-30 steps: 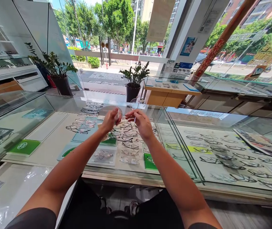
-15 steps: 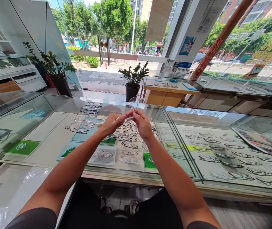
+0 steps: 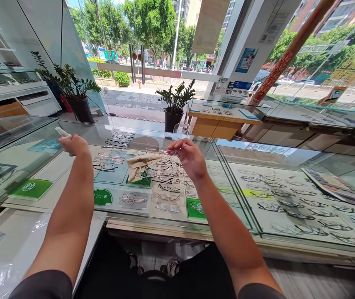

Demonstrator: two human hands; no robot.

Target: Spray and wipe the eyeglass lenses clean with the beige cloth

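My left hand [image 3: 76, 145] is stretched out over the left part of the glass counter, its fingers closed on a small white piece that looks like a crumpled tissue [image 3: 63, 133]. In my right hand [image 3: 190, 157], above the middle of the counter, is a pair of thin-rimmed eyeglasses [image 3: 181, 132]. One round lens stands up over the fingers; the rest is partly hidden by them. Between the hands a beige cloth [image 3: 142, 162] lies rumpled on the glass, over rows of spectacle frames [image 3: 168, 187].
The glass display counter [image 3: 127, 224] runs across in front of me, with more frames [image 3: 292, 203] in its right section. Green cards [image 3: 31, 189] lie inside it. Beyond stand two potted plants [image 3: 173, 110] and a wooden display table [image 3: 217, 126].
My left hand has left the eyeglasses and swung left with the white piece, uncovering the beige cloth. My right hand still holds the glasses, slightly further right.
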